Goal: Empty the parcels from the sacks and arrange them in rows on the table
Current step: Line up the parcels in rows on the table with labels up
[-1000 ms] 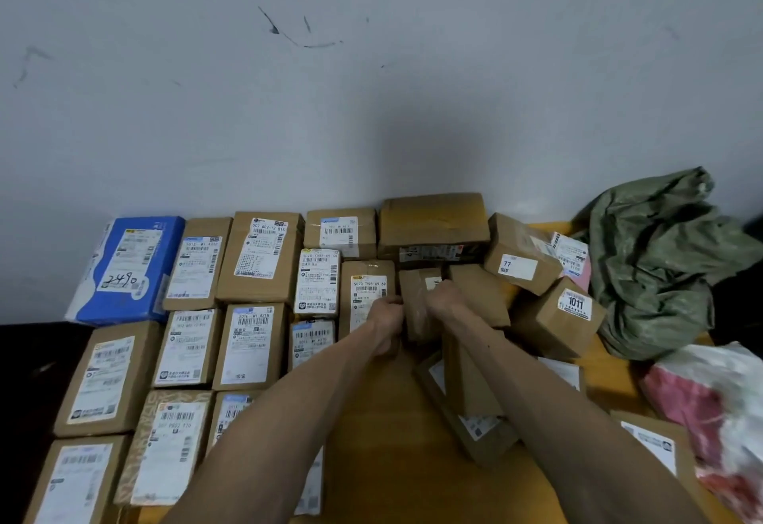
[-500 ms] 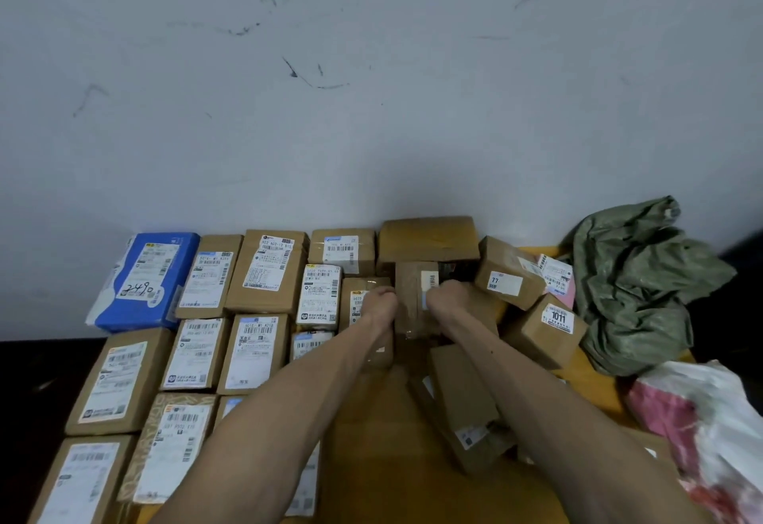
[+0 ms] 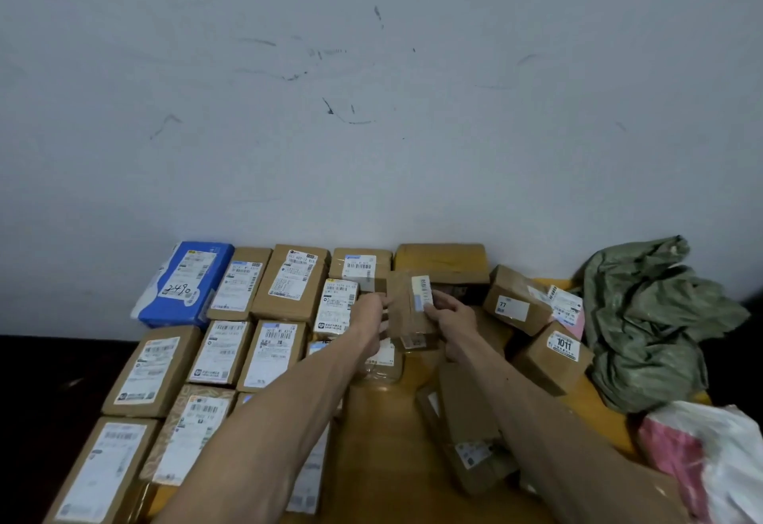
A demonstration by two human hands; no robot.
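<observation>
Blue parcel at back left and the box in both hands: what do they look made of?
Blue parcel: probably soft glossy plastic film, with rounded, sagging edges. Held box: matte brown cardboard, apparently, with crisp straight edges and flat faces.

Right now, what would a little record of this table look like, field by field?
held: small brown cardboard parcel, white label showing
grip: left hand and right hand pinch its sides
sorted: labelled brown boxes in rows, left; blue plastic parcel far left
unsorted: tilted brown box marked 77, brown box marked 1011, right
sack: crumpled green sack, far right
surface: yellow wooden table
</observation>
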